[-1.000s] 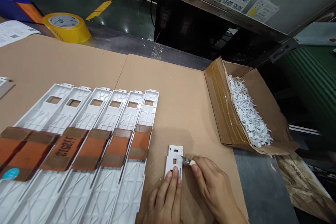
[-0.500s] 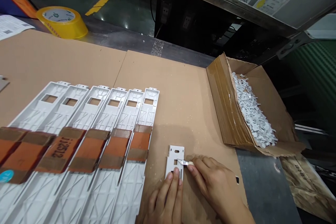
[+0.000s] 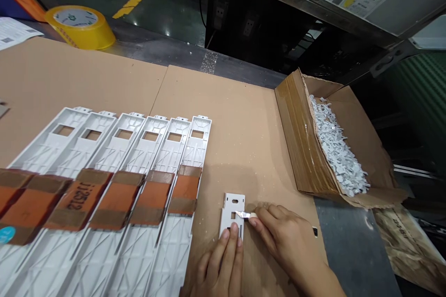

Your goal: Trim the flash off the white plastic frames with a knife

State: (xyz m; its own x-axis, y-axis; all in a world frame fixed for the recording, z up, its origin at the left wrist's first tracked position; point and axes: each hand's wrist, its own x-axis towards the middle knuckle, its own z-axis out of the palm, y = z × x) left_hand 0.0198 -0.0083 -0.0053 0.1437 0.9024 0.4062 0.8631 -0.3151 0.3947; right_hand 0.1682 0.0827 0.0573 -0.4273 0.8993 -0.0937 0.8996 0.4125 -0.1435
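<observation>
A white plastic part (image 3: 234,203) with several cut-out holes lies on the cardboard before me. My left hand (image 3: 223,260) rests on its near end, fingers stretched out and pressing it down; that end is hidden beneath them. My right hand (image 3: 284,236) is closed around the pale handle of a craft knife (image 3: 245,215), just right of the part. The blade points left, its tip at the edge of the small square hole.
To the left lie several long white ribbed plastic panels (image 3: 197,148), with taped orange-brown blocks (image 3: 184,189) across them. A cardboard box (image 3: 291,134) of small white plastic pieces (image 3: 336,148) stands at right. Yellow tape (image 3: 101,32) sits at the back left.
The view has shifted very slightly. Both hands, the knife and the white part look almost the same as before.
</observation>
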